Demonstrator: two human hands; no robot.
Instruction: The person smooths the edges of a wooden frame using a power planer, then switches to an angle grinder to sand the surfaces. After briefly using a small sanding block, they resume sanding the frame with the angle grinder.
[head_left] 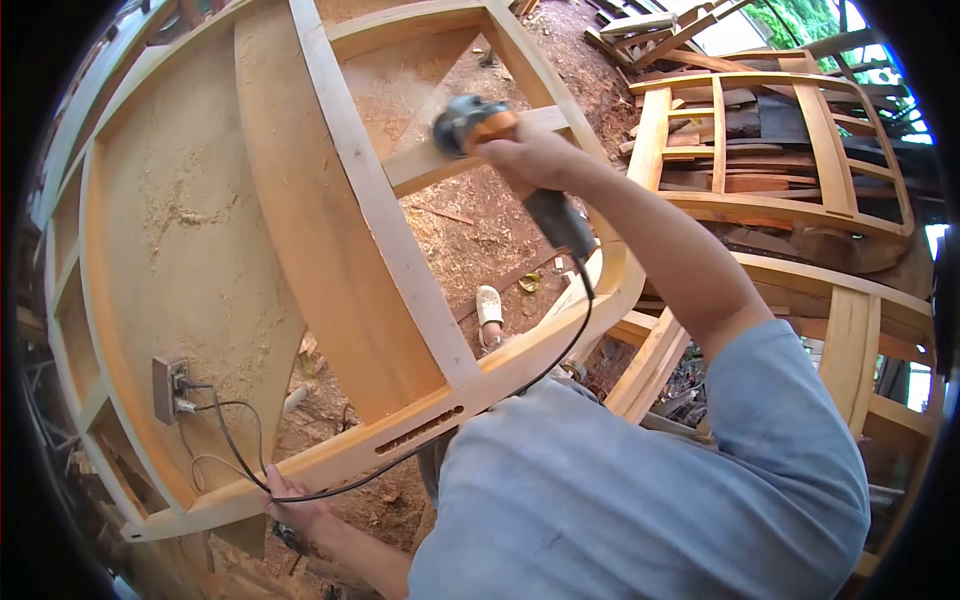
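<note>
Nearest, the left hand (pixel 293 513) curls shut around the lower rail of the wooden frame (pixel 380 215), where the black cord (pixel 560 350) crosses. On the frame's left panel a socket box (pixel 168 388) has two plugs in it. Farther up, the right hand (pixel 530 158) is wrapped tight around the grinder (pixel 470 122), its head pressed on a crossbar (pixel 425 165). Far right stands another frame (pixel 830 150)
</note>
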